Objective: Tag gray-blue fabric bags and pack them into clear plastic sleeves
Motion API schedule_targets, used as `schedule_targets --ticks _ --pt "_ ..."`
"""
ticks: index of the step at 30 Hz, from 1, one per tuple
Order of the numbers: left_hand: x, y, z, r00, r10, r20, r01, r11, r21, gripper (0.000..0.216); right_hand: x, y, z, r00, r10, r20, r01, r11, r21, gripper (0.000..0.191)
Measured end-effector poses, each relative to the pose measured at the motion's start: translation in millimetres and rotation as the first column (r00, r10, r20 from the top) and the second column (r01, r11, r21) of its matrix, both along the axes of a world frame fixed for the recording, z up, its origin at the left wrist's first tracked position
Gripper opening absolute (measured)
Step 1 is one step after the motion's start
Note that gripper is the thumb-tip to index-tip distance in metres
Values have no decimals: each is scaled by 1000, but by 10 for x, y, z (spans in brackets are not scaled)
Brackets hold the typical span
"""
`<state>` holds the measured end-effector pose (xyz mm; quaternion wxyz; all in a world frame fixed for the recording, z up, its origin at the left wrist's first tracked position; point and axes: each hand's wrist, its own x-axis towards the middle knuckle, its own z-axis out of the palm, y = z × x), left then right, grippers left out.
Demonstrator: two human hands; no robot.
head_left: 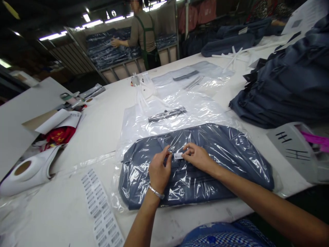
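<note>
A small white barcode label (pixel 178 156) is just above a dark blue bag-like item (pixel 213 144) sealed in clear plastic. My right hand (pixel 196 157) pinches the label's right edge between thumb and forefinger. Close to its left edge, my left hand (pixel 159 168) has its fingers curled in a pinch; whether anything is between the fingertips is too small to tell. Left of the wrapped item lies a sheet of barcode labels (pixel 101 209) on the white table (pixel 64 206).
Clear plastic bags (pixel 133 120) lie beyond the wrapped item. Dark blue items (pixel 285 82) are piled at right, near a marked grey-white sheet (pixel 288 147). A white roll (pixel 28 173) is at left. Across the table a person (pixel 144 34) stands by a wrapped stack (pixel 102 48).
</note>
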<state>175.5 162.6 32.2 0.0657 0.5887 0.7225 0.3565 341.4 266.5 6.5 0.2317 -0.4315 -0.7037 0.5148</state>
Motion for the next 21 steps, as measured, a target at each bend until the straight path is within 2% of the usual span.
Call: schedule_targets --ticks 8,14,21 --pt "-2 81 -56 991 -109 -75 107 994 -30 40 -14 17 -77 1000 8 6 -8 1000 22 20" --pt "-11 106 -100 983 -152 -104 146 987 -67 40 -16 15 -32 1000 17 20 -19 997 68 18" --pt "-22 136 -183 975 -169 -146 155 982 -104 42 -46 -28 9 986 27 164 -61 975 212 19"
